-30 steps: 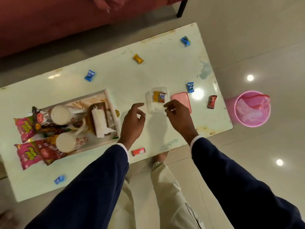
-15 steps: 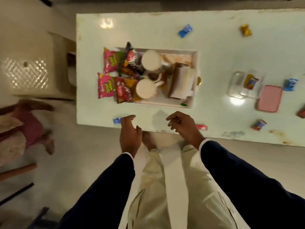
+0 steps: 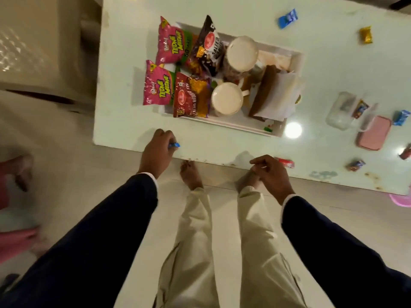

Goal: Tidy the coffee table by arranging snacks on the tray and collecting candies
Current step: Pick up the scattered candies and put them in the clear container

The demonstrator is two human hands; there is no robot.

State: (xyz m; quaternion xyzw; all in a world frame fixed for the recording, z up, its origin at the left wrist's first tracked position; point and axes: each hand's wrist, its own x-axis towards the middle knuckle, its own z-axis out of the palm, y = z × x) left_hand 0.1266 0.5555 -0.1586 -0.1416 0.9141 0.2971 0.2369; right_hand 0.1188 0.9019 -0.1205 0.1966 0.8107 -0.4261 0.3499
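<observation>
Hidden or unclear: the left hand (image 3: 156, 152) curls over a blue candy (image 3: 174, 145) at the near edge of the surface (image 3: 120, 121); only one end of the wrapper shows past the fingers, which appear to pinch it. The right hand (image 3: 272, 174) sits loosely curled at the same edge, holding nothing visible, and covers part of a red candy (image 3: 285, 162) just beyond its knuckles. A pink bin (image 3: 401, 200) is cut off at the right border, as is a red-wrapped candy (image 3: 405, 153) above it. Tray (image 3: 295, 63) contents overlap: two pink snack packets (image 3: 165, 65), a red packet (image 3: 190, 97) and a dark packet (image 3: 208, 45) hang over its left rim, beside two white cups (image 3: 226, 97) and a brown holder with paper napkins (image 3: 275, 94).

Edges and room: bare surface lies left of the tray and along the near edge between the hands. Right of the tray stand a clear container (image 3: 347, 110) holding a candy, and a pink lid (image 3: 373, 133) touching it. Loose candies lie well apart: blue (image 3: 288, 18), gold (image 3: 365, 34), blue (image 3: 401, 117), brown (image 3: 355, 165).

Change: half a second ago the left hand rested flat beside the blue candy; it now closes on it. The view has swung so the tray sits higher and nearer.
</observation>
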